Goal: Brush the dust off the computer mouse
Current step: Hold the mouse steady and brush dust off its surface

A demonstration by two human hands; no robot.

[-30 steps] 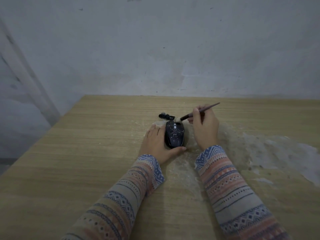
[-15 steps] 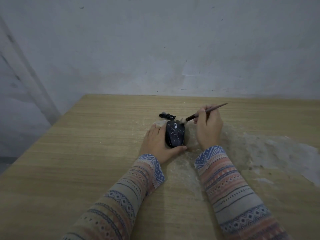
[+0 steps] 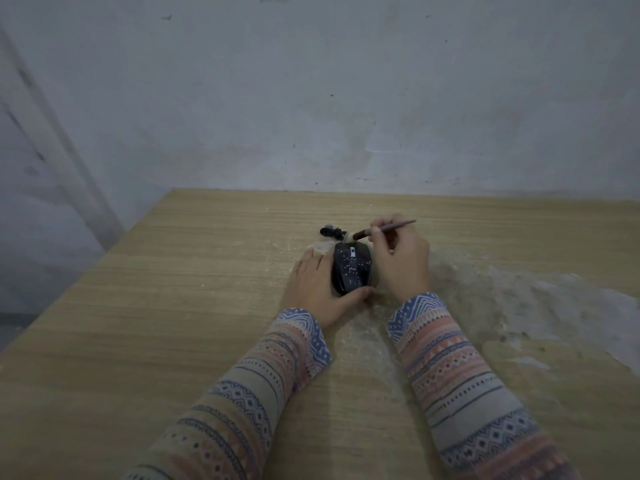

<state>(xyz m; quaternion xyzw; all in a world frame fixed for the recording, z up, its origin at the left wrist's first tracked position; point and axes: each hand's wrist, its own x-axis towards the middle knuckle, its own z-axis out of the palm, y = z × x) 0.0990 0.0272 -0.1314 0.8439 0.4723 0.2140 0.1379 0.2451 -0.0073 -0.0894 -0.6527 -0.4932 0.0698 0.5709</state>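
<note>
Left hand (image 3: 317, 289) braces light, rigid black dust-speckled computer mouse (image 3: 351, 268) by its flanks; right hand (image 3: 401, 261) pinches thin brown-handled brush (image 3: 381, 229).

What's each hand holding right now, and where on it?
Right hand pinches the brush mid-handle. Left hand steadies the mouse on the table, thumb at its rear.

A light wood-grain tabletop (image 3: 180, 306) meets a scuffed, pale grey wall (image 3: 346, 98) at its far edge. A crumpled clear plastic sheet (image 3: 540, 299) lies spread over the tabletop's right side.
</note>
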